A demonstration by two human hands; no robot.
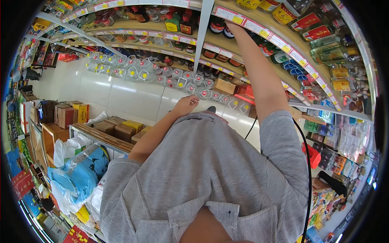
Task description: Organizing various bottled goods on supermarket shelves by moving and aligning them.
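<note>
My right arm reaches up into a liquor shelf. My right hand (pixel 232 26) goes in under the price-tag strip (pixel 258 29) of the shelf above, so its fingers are hidden and its grip cannot be seen. Dark bottles with red-and-white labels (pixel 218 25) stand just left of the wrist. Low in front of my body hangs my left hand (pixel 186 105), fingers loosely curled, with nothing visible in it. Beyond it, large clear plastic jugs with red caps (pixel 191 88) line the floor.
A white upright post (pixel 203 36) divides the shelving. Jugs with yellow caps (pixel 132 73) continue leftward along the tiled floor (pixel 133 94). Cardboard boxes (pixel 124 130) sit in a case at my left, near a blue plastic-wrapped pack (pixel 80 173). A black cable (pixel 308 158) hangs by my right arm.
</note>
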